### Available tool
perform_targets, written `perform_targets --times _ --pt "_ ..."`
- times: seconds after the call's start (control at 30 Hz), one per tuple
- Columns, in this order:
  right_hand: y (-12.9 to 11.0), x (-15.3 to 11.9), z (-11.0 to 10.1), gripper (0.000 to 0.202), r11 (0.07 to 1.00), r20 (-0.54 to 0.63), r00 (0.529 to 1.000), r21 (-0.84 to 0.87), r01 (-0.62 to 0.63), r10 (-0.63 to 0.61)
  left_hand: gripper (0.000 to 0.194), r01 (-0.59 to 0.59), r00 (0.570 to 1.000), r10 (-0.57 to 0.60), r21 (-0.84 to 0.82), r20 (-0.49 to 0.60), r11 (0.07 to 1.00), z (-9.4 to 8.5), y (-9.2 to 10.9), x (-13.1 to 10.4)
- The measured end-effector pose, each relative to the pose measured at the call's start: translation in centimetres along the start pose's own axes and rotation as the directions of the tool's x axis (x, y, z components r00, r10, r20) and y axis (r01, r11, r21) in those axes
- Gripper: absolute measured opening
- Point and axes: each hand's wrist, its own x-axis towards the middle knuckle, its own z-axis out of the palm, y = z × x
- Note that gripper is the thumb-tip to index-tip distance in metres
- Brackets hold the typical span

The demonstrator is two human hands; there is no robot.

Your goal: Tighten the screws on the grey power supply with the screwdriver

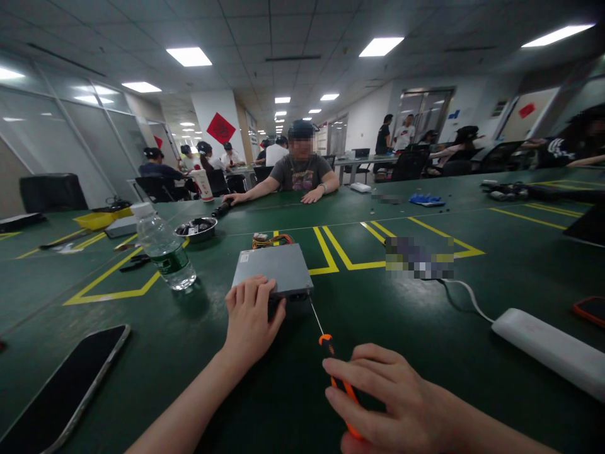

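Note:
A grey metal computer power supply lies on the green table, with a bundle of coloured cables at its far side. My left hand grips its near left part, fingers on top and thumb against the near face. In my right hand is a screwdriver with an orange and black handle, held between thumb and fingers. Its thin shaft points up and away to the near right corner of the power supply. Whether the tip sits in a screw is too small to tell.
Left of the power supply stand a water bottle and a metal bowl of small parts. A phone lies near left, a white power strip at right. Across the table sits a person. Yellow tape marks the green table.

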Motion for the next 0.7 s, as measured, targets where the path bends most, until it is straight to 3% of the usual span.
perform_targets --times 0.17,0.4,0.7 --pt "0.1 -0.7 0.4 0.029 0.999 -0.046 0.998 0.008 -0.039 0.04 0.026 -0.004 1.0 0.004 0.003 -0.011 1.0 0.1 -0.1 0.0" --pt "0.1 -0.3 0.0 0.028 0.999 0.099 0.994 0.004 -0.051 0.05 0.024 -0.031 0.999 0.03 -0.037 -0.011 0.999 0.1 -0.2 0.1" --pt "0.0 -1.6 0.3 0.029 0.993 0.109 0.989 0.049 -0.104 0.098 0.026 -0.029 1.0 0.028 -0.023 -0.006 0.999 0.1 -0.1 0.1"
